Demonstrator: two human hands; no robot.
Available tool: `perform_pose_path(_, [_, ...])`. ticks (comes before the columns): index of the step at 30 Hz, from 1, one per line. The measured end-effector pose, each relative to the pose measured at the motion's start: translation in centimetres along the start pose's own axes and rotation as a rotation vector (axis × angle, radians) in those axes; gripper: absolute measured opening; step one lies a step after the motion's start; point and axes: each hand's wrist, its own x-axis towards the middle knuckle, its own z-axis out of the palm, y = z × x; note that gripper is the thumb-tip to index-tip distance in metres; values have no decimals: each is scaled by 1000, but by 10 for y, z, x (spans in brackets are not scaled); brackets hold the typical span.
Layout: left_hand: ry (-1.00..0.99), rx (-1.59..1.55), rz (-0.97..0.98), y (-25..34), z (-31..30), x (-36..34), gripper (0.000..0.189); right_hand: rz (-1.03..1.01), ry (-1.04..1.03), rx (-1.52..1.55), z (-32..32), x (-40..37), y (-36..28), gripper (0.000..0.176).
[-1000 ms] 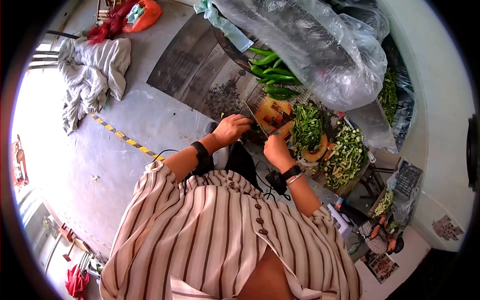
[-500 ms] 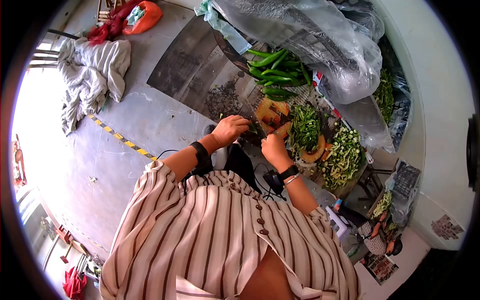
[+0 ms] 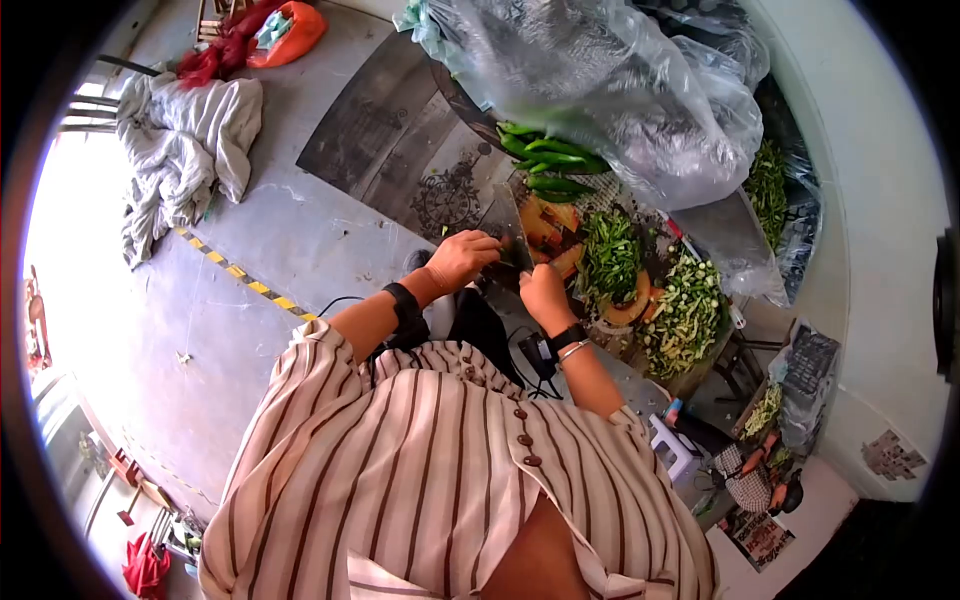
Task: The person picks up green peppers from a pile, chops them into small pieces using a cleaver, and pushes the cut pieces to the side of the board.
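Since 0.5 s ago: plastic sheet (image 3: 620, 110) has shifted down over the green peppers (image 3: 556, 187), covering several that lay bare, plus more of the red-and-white bar (image 3: 684, 236). Both hands almost unchanged in position.

Right hand (image 3: 546, 298): clenched around the knife (image 3: 518, 222). Handle hidden inside the fist; blade rises from it, thin and indistinct, near the orange patch (image 3: 541, 224) on the table (image 3: 375, 135).

Left hand (image 3: 465, 258): fingertips drawn together just beside the blade. Something dark there is blurred; cannot tell whether it is gripped, or whether the blade touches it.

Peppers: whole ones lie beyond the blade, upper ones partly under the sheet, so no count possible. Cut greens (image 3: 610, 258) are heaped right of the orange patch. A paler chopped pile (image 3: 685, 315) sits farther right, near the table edge; single pieces too small to sort.

A second batch of greens (image 3: 768, 190) shows at far right, partly screened by plastic. Co-worker (image 3: 748, 482) at lower right: small, hands' work not readable. Black device (image 3: 537, 352) beside the right wrist, its cables partly hidden behind the shirt (image 3: 440, 470).
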Motion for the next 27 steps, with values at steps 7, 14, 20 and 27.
perform_pose_path(7, [-33,-12,-3,-2,1,-1,19,-56,-101,-74,-14,-7,-9,23])
perform_pose_path(14, [-24,18,-8,-1,0,-2,15,-13,-3,-18,12,7,-8,24])
perform_pose_path(20, [-143,-55,-19,-2,-13,-3,13,41,-14,-2,10,6,-6,23])
perform_pose_path(27, [-58,-62,-58,1,-8,9,19,186,14,209,13,5,11,26])
